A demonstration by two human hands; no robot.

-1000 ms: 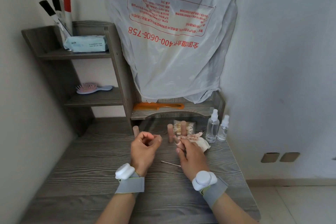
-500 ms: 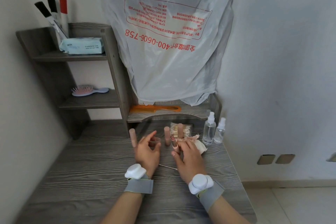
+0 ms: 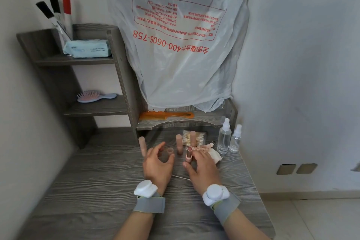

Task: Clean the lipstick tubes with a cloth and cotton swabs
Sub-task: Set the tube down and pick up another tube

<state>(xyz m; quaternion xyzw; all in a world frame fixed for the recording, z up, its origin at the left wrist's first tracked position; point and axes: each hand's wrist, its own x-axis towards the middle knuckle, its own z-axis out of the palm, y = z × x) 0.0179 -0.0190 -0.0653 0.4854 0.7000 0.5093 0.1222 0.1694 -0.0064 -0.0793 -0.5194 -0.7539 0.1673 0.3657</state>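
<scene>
Uncapped lipstick tube [image 3: 188, 154] stands upright on the tabletop [image 3: 97, 181], centre-back. Right hand [image 3: 203, 168]: fingers loose against the tube's right side, not wrapped round it. Its cap [image 3: 170, 150] is just left, beside the left hand [image 3: 157, 165], whose fingers are spread and empty. Cotton swab [image 3: 181, 177] lies between the hands. Cloth [image 3: 214, 155] is behind the right hand, capped tubes [image 3: 178, 143] further back.

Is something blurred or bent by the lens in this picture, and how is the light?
Head view: the left hand and the tube beside it look smeared by motion blur. Also in the head view, the shelf leans outward from wide-angle distortion. The light is soft and even, without hard shadows.
</scene>
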